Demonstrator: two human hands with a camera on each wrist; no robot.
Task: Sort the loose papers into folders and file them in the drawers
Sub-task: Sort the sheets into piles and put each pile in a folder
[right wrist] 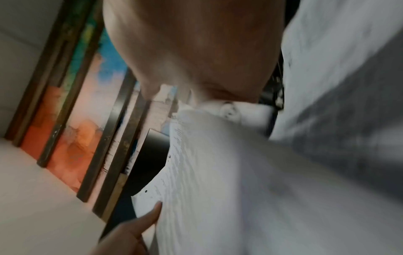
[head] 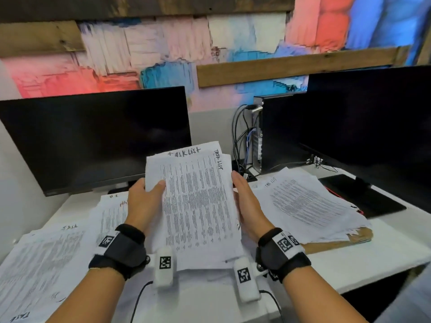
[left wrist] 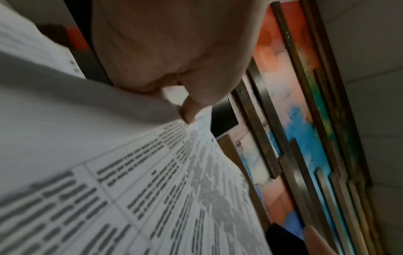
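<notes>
Two dark flat-screen monitors flank a small black desktop computer with tangled cables, beneath a pink-and-blue painted wood-plank wall.

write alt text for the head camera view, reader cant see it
Two hands hold a sheaf of printed sheets headed "task list" upright above a white desk; the left hand grips its left edge, the right hand flanks the right. More paper piles surround it, before two dark monitors.
</notes>
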